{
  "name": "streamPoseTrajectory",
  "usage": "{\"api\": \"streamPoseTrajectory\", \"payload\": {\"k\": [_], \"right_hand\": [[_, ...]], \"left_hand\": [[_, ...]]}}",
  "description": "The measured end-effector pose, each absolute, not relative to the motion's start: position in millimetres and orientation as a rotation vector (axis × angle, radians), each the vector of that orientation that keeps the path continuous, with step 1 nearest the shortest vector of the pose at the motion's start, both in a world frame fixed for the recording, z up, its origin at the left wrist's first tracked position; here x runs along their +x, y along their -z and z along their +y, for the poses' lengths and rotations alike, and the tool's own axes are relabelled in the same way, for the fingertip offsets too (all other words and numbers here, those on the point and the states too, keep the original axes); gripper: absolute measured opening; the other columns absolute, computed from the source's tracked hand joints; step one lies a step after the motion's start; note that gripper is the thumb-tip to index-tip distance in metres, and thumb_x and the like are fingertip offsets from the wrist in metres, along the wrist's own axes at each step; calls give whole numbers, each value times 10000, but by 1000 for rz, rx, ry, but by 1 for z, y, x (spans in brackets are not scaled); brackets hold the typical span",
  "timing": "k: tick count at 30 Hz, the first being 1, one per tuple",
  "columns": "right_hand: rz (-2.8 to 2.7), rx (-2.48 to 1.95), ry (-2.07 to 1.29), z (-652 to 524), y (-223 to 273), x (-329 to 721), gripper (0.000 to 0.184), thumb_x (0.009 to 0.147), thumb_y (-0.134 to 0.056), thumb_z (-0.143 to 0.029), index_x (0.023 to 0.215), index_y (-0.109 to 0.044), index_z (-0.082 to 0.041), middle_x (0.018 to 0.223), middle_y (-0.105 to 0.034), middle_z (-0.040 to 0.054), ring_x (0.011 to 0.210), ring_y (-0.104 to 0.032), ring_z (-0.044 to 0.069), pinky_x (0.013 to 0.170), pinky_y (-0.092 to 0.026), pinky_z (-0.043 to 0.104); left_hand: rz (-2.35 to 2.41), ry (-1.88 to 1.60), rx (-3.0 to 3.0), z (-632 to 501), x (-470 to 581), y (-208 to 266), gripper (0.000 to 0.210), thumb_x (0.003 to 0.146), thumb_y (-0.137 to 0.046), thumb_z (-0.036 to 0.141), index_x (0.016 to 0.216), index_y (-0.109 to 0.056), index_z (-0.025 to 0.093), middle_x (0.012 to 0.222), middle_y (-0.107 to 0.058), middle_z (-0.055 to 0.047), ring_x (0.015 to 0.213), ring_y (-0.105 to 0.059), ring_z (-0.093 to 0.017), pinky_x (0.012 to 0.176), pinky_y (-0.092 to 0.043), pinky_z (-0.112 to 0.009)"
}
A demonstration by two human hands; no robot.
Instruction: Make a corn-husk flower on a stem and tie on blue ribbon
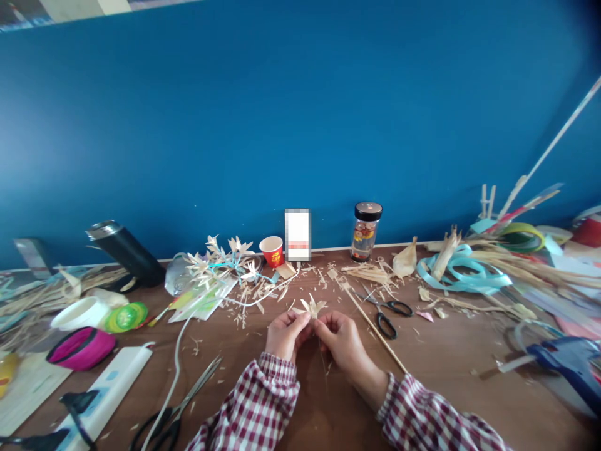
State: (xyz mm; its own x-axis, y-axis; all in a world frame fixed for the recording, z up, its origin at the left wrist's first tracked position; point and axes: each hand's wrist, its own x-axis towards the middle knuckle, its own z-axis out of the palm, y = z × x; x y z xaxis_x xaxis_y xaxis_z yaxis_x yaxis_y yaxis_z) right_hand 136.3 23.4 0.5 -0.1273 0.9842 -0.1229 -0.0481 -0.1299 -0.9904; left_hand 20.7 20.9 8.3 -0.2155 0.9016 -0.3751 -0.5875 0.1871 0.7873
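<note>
Between both hands, just above the brown table, is a small pale straw-like flower with pointed petals spread upward. My left hand pinches it from the left, thumb and fingers together at its base. From the right, my right hand grips the same base between thumb and fingertips. A thin strand hangs below the fingers. Black-handled scissors lie partly open beyond my right hand, close to a thin wooden stick. A second pair of scissors rests left of my left sleeve.
Finished-looking pale flowers, a red paper cup and a propped, blurred-out phone stand along the blue partition, with a glass bottle. A power strip with its cable lies left; a blue glue gun lies right. Scraps litter the table.
</note>
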Motion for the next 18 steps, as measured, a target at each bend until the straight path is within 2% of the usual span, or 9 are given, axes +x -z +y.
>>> {"api": "streamPoseTrajectory", "payload": {"k": [8, 18], "right_hand": [[-1191, -1202, -1436, 22, -4, 136, 250, 699, -613, -385, 663, -526, -153, 399, -490, -58, 351, -395, 65, 338, -277, 162], [-1179, -1200, -1455, 21, -7, 136, 299, 673, -631, -433, 636, -520, -158, 389, -484, -60, 328, -380, 62, 316, -268, 162]], "left_hand": [[1159, -1399, 417, 21, 20, -4, 251, 478, -799, 220, 566, -586, 120, 547, -643, -25, 526, -600, -110, 538, -508, -208], [1218, -1482, 477, 19, 27, -3, 250, 490, -780, 271, 567, -579, 144, 545, -666, -9, 496, -605, -107, 501, -483, -193]]}}
